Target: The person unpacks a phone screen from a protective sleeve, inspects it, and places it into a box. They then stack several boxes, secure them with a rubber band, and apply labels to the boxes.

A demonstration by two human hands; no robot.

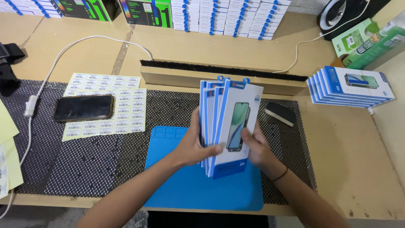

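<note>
Desk (337, 139); hands (192, 145) hold packets (228, 126).

Both forearms are stretched forward — converging. The left hand (195, 145) and right hand (258, 147) are curled closed, thumbs raised.

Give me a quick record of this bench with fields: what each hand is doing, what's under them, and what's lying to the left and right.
left hand: grips the left edge of a stack of white-and-blue flat boxes, held upright
right hand: supports the same stack from the right side
under the hands: blue mat on black mesh liner
to the left: dark phone lying on barcode label sheets
to the right: fanned pile of similar boxes; small black block
</note>
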